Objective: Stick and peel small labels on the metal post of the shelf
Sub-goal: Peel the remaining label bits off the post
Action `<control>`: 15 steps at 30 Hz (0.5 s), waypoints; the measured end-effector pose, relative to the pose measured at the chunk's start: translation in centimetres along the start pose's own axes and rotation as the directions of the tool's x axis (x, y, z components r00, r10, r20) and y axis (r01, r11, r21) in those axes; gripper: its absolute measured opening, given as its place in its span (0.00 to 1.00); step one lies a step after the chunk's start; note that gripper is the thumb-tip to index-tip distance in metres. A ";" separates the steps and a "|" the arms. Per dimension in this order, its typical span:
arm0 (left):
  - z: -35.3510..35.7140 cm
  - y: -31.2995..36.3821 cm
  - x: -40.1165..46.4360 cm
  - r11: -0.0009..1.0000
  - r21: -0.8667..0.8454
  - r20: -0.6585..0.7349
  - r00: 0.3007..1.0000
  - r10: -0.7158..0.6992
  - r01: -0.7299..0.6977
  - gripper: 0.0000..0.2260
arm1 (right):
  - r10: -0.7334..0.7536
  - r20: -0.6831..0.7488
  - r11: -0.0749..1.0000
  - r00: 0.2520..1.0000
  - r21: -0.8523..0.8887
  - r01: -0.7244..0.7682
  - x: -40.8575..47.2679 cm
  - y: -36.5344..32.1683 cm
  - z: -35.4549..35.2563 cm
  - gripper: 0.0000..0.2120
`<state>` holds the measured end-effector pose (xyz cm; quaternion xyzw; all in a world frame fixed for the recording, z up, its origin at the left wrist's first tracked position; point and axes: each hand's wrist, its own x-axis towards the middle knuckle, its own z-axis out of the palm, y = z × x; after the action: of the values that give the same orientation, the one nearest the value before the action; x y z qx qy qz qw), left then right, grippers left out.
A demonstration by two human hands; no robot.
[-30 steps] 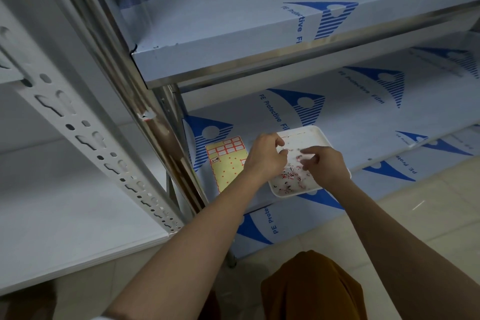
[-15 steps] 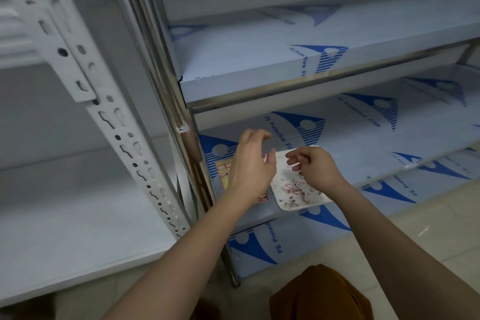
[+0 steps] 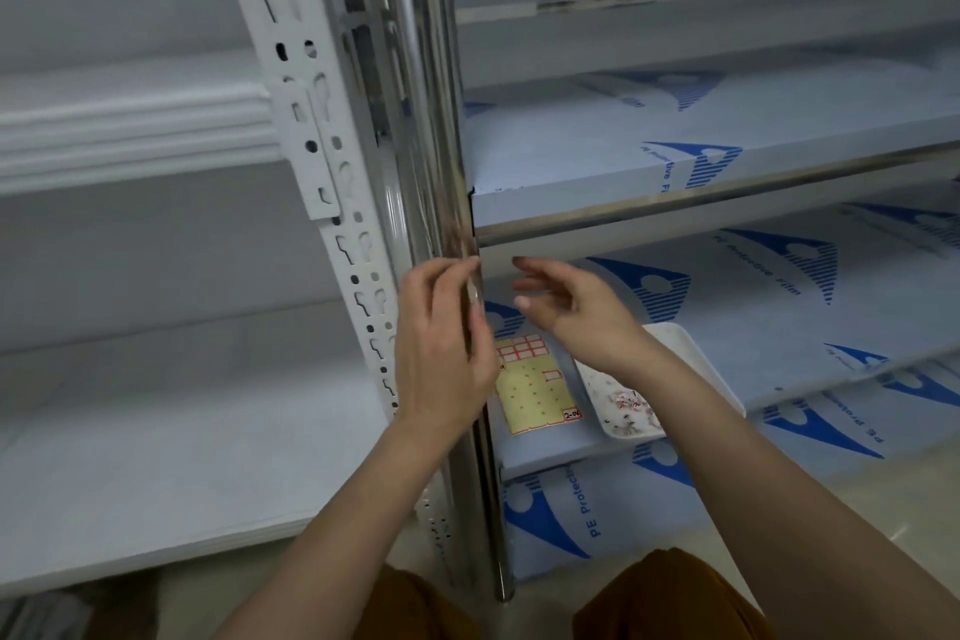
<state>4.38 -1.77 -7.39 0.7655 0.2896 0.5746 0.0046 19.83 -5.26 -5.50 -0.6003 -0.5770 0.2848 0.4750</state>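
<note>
Metal post (image 3: 415,119) of the shelf runs top to bottom just L of frame centre, shiny, w/ a white slotted upright (image 3: 311,145) just beside it at its 9 o'clock. Left hand (image 3: 441,353) is up against the post, back of hand twd camera, fingers curled w/ tips at the post's R edge; motion blur there, so can't tell if they pinch a label or only touch metal. Right hand (image 3: 566,306) hovers at the left hand's 3 o'clock, near but apart from the post, fingers spread and loosely bent, holding nothing visible.

Label sheet (image 3: 535,384), yellow backing w/ red-bordered labels mostly along its top edge, lies flat on the film-covered shelf board (image 3: 779,353) at 5 o'clock from the left hand, partly behind it. White tray (image 3: 701,369) sits just beside the sheet at its 3 o'clock, partly covered by the right forearm, w/ a small heap of peeled label scraps (image 3: 634,405) in its near end.

Brown-clad knees (image 3: 665,592) at 6 o'clock of frame.
</note>
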 end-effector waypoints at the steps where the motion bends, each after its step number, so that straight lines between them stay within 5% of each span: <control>1: -0.4 -0.3 0.2 0.997 -0.026 0.001 0.998 -0.070 0.070 0.18 | -0.004 0.029 1.000 1.000 0.024 0.003 0.1 -0.5 0.6 0.25; 5: -1.3 -1.3 0.7 0.906 -0.186 0.111 0.925 -0.364 0.379 0.21 | -0.018 0.127 0.994 0.992 0.113 0.004 0.7 -1.4 2.7 0.30; 8: -1.7 -1.3 1.7 0.718 -0.374 0.258 0.809 -0.528 0.587 0.21 | -0.026 0.114 0.992 0.993 0.124 0.011 1.0 -2.0 3.7 0.29; 15: -2.0 -1.5 2.7 0.544 -0.491 0.368 0.728 -0.578 0.680 0.20 | -0.014 0.034 0.990 0.999 0.138 0.009 1.1 -2.1 4.2 0.21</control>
<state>2.44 0.02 -4.85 0.6107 0.3477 0.5298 0.4748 15.41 -3.40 -4.95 -0.5577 -0.5675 0.3315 0.5069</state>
